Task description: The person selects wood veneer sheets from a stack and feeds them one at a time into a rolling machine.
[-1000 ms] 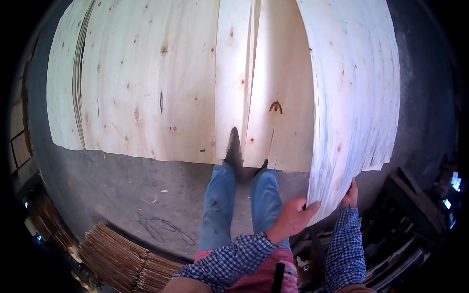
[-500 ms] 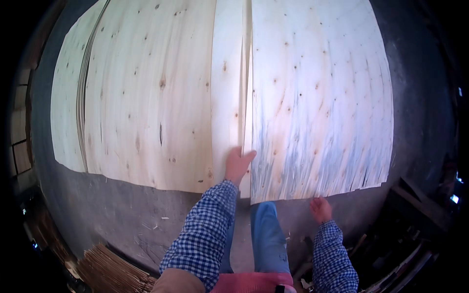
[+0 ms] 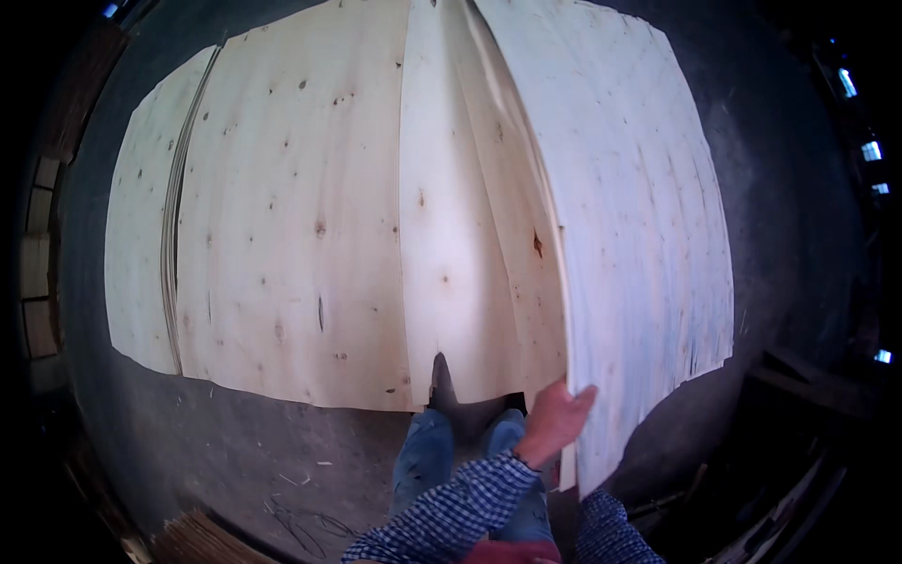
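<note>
My left hand (image 3: 558, 419) is closed on the near left corner of a large, thin wood veneer sheet (image 3: 648, 244). Pale and knotty, with bluish streaks, this sheet is lifted and curls up along its left edge. My right forearm in a checked sleeve (image 3: 613, 532) runs beneath the sheet's near edge, and the sheet hides that hand. Under the raised edge lies another veneer sheet (image 3: 460, 282), with a notch in its near edge. To its left spreads a wide knotty veneer sheet (image 3: 291, 226).
More layered veneer (image 3: 150, 216) lies at the far left. Thin brown sheets are stacked in a pile (image 3: 202, 540) at the lower left. Dark lumber (image 3: 808, 385) stands at the right. Wood scraps (image 3: 305, 526) litter the grey floor (image 3: 254, 451) by my legs.
My left hand has moved right and nearer, drawing up the streaked sheet's left edge, so the layer beneath shows. My right hand has gone out of sight behind the sheet.
</note>
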